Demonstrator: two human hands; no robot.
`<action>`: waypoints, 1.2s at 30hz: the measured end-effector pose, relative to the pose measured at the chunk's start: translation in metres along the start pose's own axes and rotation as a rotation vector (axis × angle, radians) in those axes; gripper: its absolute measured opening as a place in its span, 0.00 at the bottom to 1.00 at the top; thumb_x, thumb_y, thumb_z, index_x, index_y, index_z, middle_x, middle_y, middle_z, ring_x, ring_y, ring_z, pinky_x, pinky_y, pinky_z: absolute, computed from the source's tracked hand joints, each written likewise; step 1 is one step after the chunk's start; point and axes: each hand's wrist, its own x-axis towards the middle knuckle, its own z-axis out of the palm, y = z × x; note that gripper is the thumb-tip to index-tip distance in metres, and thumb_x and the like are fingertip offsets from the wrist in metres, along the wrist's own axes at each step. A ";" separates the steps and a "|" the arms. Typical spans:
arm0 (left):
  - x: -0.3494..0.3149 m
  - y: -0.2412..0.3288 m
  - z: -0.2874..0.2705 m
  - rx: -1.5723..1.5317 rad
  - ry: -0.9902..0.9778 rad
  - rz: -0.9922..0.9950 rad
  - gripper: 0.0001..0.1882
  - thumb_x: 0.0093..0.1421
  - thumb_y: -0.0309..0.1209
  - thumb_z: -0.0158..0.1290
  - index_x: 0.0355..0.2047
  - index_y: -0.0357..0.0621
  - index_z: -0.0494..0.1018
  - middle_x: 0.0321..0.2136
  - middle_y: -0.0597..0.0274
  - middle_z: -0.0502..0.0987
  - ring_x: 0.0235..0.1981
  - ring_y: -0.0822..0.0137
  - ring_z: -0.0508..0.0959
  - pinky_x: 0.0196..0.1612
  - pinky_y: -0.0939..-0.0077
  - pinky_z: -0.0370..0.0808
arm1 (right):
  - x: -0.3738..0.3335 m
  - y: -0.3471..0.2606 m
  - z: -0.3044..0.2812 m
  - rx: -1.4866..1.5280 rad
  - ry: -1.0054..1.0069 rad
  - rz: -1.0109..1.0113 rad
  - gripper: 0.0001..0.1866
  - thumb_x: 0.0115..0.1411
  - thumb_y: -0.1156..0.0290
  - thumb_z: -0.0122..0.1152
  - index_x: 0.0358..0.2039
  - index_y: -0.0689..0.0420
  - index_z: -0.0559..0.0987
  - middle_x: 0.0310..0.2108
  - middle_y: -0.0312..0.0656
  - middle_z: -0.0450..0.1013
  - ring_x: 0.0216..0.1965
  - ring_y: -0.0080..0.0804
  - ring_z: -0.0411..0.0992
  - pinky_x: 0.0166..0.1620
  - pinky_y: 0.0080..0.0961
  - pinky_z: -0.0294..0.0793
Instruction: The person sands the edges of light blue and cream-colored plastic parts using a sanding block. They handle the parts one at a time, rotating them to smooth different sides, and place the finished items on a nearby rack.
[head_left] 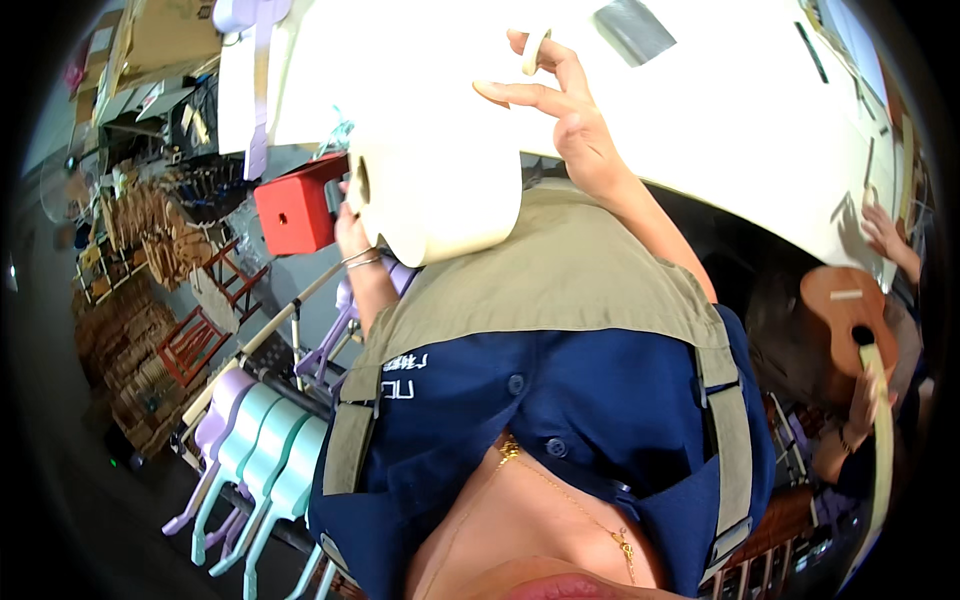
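Observation:
A cream ukulele body (445,190), its sound hole facing left, is against my apron at the table's front edge. On its left side my left hand (350,228) supports it, with the fingers partly hidden by the body. My right hand (580,110) is raised over the white table (700,130), to the right of the body and apart from it. A narrow cream ring (536,51), possibly a thin roll of tape, is held at its fingers. The thumb and another finger stretch out to the left.
A red box-like container (294,215) stands left of my left hand. A lilac ukulele (258,80) lies at the table's left end, and a grey sheet (636,32) lies farther back. Lilac and mint ukuleles (265,440) hang lower left. At right, a co-worker holds a wooden ukulele (848,310).

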 end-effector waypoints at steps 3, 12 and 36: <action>0.006 -0.009 -0.026 0.169 0.078 0.095 0.11 0.61 0.32 0.41 0.29 0.41 0.71 0.34 0.58 0.76 0.39 0.62 0.74 0.48 0.64 0.70 | 0.012 -0.008 0.004 -0.103 0.011 -0.123 0.31 0.62 0.42 0.29 0.45 0.47 0.78 0.53 0.50 0.61 0.55 0.42 0.52 0.59 0.38 0.45; 0.013 -0.015 -0.062 0.298 0.163 0.211 0.11 0.61 0.34 0.42 0.28 0.43 0.72 0.34 0.59 0.76 0.40 0.62 0.73 0.50 0.64 0.68 | 0.029 -0.019 0.011 -0.201 -0.102 -0.277 0.29 0.60 0.42 0.35 0.47 0.48 0.77 0.54 0.53 0.59 0.51 0.44 0.54 0.56 0.39 0.46; 0.052 0.010 -0.031 0.302 0.057 0.532 0.28 0.59 0.52 0.35 0.46 0.42 0.69 0.47 0.57 0.71 0.49 0.58 0.70 0.53 0.58 0.67 | -0.001 -0.048 0.014 -0.497 -0.307 0.016 0.44 0.26 0.53 0.68 0.48 0.53 0.68 0.53 0.55 0.52 0.58 0.50 0.48 0.59 0.52 0.40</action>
